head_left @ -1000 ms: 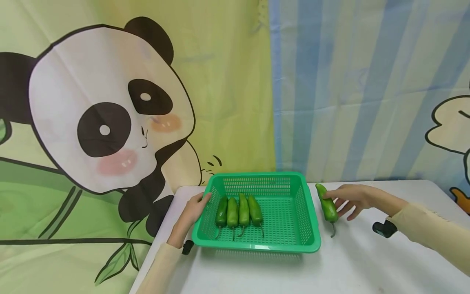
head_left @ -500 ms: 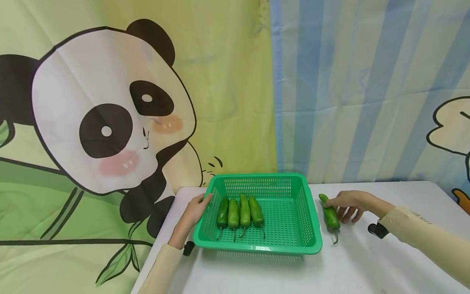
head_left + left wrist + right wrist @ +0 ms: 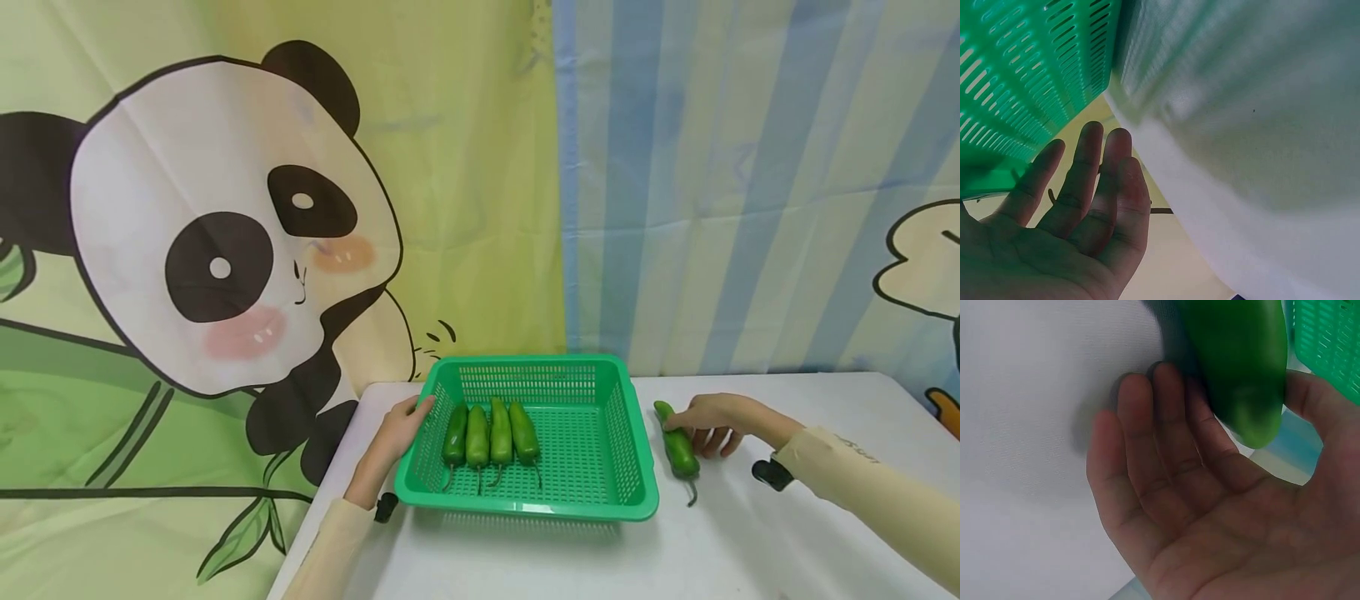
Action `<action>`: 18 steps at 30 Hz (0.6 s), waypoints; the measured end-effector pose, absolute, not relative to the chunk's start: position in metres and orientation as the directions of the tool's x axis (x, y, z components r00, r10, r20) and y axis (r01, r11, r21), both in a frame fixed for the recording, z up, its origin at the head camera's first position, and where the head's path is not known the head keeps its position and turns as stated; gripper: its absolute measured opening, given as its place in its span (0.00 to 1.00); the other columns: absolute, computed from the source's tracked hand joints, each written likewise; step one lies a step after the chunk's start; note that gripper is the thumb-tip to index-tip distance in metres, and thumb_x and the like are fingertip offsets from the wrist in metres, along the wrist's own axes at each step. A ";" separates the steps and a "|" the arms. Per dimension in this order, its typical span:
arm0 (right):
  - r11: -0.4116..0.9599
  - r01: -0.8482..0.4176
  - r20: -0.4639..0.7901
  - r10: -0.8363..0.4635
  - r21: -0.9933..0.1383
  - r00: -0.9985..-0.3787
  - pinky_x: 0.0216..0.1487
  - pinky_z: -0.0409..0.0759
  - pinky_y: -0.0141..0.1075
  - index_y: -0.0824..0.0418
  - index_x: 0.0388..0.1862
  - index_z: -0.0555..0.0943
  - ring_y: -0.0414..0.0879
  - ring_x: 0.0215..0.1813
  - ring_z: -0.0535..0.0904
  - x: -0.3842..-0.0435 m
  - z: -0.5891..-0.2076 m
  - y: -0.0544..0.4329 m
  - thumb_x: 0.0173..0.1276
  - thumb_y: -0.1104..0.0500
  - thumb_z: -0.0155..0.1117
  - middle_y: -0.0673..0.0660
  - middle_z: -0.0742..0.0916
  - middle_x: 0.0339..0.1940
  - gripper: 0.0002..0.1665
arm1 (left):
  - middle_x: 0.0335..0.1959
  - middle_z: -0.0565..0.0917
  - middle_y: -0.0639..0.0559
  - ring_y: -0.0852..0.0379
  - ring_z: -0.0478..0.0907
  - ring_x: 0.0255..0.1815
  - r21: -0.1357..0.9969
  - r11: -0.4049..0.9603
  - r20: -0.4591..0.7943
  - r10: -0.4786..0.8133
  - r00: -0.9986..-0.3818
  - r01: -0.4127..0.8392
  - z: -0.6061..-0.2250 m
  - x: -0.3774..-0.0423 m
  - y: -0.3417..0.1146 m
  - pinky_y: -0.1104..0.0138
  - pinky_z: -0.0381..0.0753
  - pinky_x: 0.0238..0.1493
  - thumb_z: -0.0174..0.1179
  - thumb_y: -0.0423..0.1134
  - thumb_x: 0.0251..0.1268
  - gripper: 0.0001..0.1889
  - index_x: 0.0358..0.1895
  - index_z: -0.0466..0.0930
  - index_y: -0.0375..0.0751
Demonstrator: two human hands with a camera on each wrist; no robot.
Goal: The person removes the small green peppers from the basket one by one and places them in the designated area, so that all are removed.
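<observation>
Head view: green perforated basket [image 3: 626,450] sits on the white table [image 3: 750,550], four green peppers [image 3: 489,433] lined up side by side in its left half, stems toward the person. Left hand [image 3: 397,433] rests against the basket's left wall, fingers fairly straight, steadying it. Loose green pepper [image 3: 678,450] lies on the table just beside the basket's right wall; right hand [image 3: 708,419] is on its far end, fingers curling over it. Left wrist view: fingers [image 3: 1079,181] relaxed and extended near the basket wall [image 3: 1029,81], holding nothing. Right wrist view: the pepper [image 3: 1241,369] lies against the fingers [image 3: 1166,437], thumb on the other side, so the grip is closing around it but looks loose. Judgement: close the grip firmly at mid-body rather than at the tip, since the smooth skin may slip; keep the left hand braced on the basket, and orient the stem like the others.
</observation>
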State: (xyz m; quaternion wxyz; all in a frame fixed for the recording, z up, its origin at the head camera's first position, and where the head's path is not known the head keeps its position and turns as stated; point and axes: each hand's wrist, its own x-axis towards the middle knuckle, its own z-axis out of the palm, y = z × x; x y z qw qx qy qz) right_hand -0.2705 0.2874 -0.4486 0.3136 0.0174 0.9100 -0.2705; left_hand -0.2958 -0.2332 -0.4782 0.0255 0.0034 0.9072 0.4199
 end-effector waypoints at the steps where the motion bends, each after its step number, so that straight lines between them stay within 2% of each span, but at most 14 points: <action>1: 0.852 0.204 -0.582 -0.138 -0.483 -0.801 0.40 0.86 0.45 0.63 0.34 0.79 0.49 0.34 0.83 -0.271 -0.449 0.288 0.73 0.42 0.56 0.59 0.86 0.34 0.24 | 0.48 0.86 0.45 0.56 0.83 0.34 0.761 0.649 -0.045 0.028 -0.999 -0.016 -0.478 -0.296 -0.233 0.63 0.81 0.37 0.46 0.65 0.76 0.30 0.67 0.77 0.49; 11: 0.806 0.250 -0.600 -0.156 -0.537 -0.784 0.40 0.86 0.44 0.62 0.37 0.78 0.49 0.34 0.83 -0.274 -0.460 0.291 0.73 0.41 0.56 0.59 0.86 0.34 0.24 | 0.49 0.86 0.45 0.56 0.83 0.35 0.767 0.642 -0.053 0.032 -0.998 -0.021 -0.479 -0.298 -0.234 0.61 0.81 0.40 0.45 0.66 0.75 0.31 0.67 0.76 0.49; 18: 0.801 0.261 -0.600 -0.147 -0.539 -0.787 0.39 0.86 0.43 0.61 0.34 0.77 0.47 0.33 0.83 -0.273 -0.460 0.292 0.72 0.39 0.57 0.57 0.86 0.32 0.25 | 0.46 0.86 0.45 0.55 0.83 0.34 0.770 0.638 -0.057 0.024 -0.998 -0.028 -0.478 -0.298 -0.233 0.63 0.81 0.38 0.45 0.65 0.76 0.30 0.66 0.77 0.50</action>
